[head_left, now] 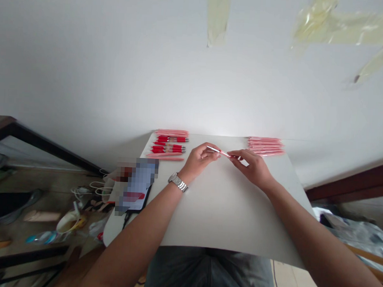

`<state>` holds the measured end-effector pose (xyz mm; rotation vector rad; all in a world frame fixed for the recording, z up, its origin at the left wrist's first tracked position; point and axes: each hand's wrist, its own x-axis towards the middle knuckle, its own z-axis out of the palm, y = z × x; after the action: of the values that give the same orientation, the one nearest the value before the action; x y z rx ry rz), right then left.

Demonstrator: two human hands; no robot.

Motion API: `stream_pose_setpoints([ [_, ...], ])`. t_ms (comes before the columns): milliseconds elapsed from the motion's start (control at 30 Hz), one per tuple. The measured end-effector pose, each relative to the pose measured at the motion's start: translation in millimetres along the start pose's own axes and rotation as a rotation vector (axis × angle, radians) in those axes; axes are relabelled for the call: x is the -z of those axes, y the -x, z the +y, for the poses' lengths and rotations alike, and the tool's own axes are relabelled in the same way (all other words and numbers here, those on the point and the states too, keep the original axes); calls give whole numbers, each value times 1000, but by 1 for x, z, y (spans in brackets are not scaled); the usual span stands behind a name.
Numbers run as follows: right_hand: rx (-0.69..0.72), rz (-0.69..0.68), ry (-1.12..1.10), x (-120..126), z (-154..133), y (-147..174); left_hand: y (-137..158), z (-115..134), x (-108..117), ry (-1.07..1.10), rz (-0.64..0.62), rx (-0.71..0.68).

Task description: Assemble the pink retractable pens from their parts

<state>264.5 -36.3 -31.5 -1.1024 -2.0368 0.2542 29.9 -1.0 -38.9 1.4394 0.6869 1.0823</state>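
Both of my hands hold a slim white-and-red pen (pixel 223 153) above the middle of the table. My left hand (pixel 201 157), with a metal watch on the wrist, pinches it near its white end, which points up to the left. The fingers of my right hand (pixel 250 164) close on its other end, partly hiding it. To the left lie several red pens (pixel 170 148) with dark ends, between thin pink sticks (pixel 172 132) behind and more pink sticks (pixel 165 156) in front. Another row of pink sticks (pixel 265 146) lies at the back right.
The white table (pixel 229 214) stands against a white wall with yellowed tape (pixel 218 18). A phone-like device (pixel 140 185), partly blurred out, lies at the left edge with a cable. On the floor to the left are a cup (pixel 68 222), a bottle (pixel 42 237) and cables.
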Motion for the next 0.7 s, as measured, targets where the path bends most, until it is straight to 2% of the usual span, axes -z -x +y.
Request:
stream_pose_setpoints([
  [233,-49,9,-21,-1,1,1,-1,1,-1,49,18,-1],
  [700,-56,7,-33,-1,0,1,-1,8,-2,82,118,21],
])
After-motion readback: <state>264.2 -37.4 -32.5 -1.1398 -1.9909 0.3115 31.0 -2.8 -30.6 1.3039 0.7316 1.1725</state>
